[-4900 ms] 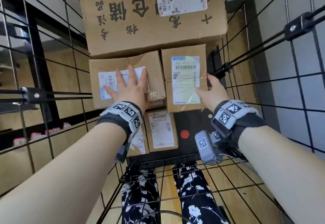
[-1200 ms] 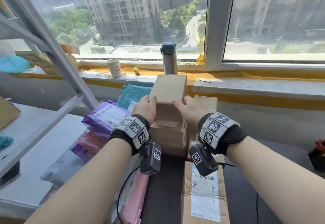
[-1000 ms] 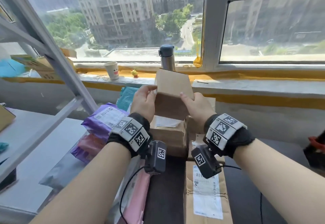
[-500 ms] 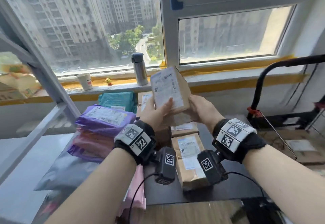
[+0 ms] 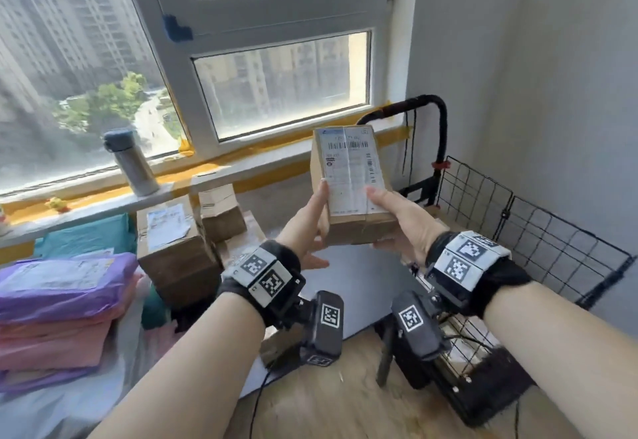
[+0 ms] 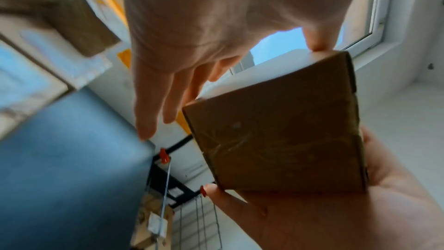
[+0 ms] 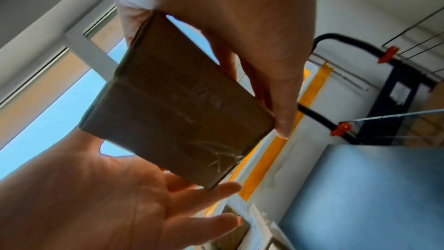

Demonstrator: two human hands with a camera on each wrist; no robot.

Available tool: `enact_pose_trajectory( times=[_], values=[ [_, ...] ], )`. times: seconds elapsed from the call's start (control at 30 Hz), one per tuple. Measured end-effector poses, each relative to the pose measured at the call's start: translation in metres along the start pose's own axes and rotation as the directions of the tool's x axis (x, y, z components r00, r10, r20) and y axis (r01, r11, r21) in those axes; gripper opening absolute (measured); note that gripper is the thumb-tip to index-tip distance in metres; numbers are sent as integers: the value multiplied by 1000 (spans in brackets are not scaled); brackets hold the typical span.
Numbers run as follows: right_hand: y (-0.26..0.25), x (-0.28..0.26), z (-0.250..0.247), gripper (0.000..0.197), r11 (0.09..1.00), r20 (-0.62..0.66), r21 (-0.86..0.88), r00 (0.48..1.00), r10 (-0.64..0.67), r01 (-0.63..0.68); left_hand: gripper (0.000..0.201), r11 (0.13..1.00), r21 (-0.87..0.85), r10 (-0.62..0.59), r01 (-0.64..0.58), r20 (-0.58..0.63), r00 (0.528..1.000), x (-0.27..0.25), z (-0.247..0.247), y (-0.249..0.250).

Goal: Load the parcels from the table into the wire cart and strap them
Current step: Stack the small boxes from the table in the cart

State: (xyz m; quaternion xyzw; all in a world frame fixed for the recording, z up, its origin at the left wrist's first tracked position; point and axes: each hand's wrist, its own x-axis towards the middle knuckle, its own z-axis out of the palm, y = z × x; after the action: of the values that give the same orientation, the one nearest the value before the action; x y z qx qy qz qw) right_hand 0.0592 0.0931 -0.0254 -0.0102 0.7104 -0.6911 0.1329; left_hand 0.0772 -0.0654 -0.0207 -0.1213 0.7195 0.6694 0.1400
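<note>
Holding a small cardboard parcel upright in mid-air, the person has it between the table and the wire cart, label side facing the head camera. The right hand grips its lower right edge, thumb on the label and fingers wrapped beneath. The left hand has its thumb against the left edge; its fingers are straight and spread, and from the left wrist view they seem to stand just clear of the box, though blur makes this uncertain. More cardboard parcels sit stacked on the table near the windowsill, with purple and pink mailer bags piled to their left. A steel flask stands on the sill.
</note>
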Motion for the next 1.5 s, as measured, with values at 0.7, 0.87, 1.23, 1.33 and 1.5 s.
enact_pose_trajectory(
  times=[0.7, 0.87, 1.23, 1.33, 1.5],
  values=[
    [24, 47, -391, 104, 874, -160, -485, 985, -63, -22, 57, 938, 346, -5, -24, 82, 997, 151, 351, 27],
    [53, 93, -423, 117, 785, -239, -603, 971, -10, -140, 65, 841, 540, -38, -18, 93, 995, 202, 375, 15],
    [153, 226, -465, 117, 486, -377, -756, 899, 223, -438, 46, 690, 722, -117, -52, 183, 976, 354, 395, -16],
    [182, 249, -475, 114, 371, -394, -786, 863, 317, -495, 45, 631, 775, -188, -18, 175, 966, 389, 402, -38],
    [241, 287, -486, 107, 215, -399, -838, 832, 386, -501, 51, 548, 834, -295, 64, 121, 948, 442, 422, -90]
  ],
)
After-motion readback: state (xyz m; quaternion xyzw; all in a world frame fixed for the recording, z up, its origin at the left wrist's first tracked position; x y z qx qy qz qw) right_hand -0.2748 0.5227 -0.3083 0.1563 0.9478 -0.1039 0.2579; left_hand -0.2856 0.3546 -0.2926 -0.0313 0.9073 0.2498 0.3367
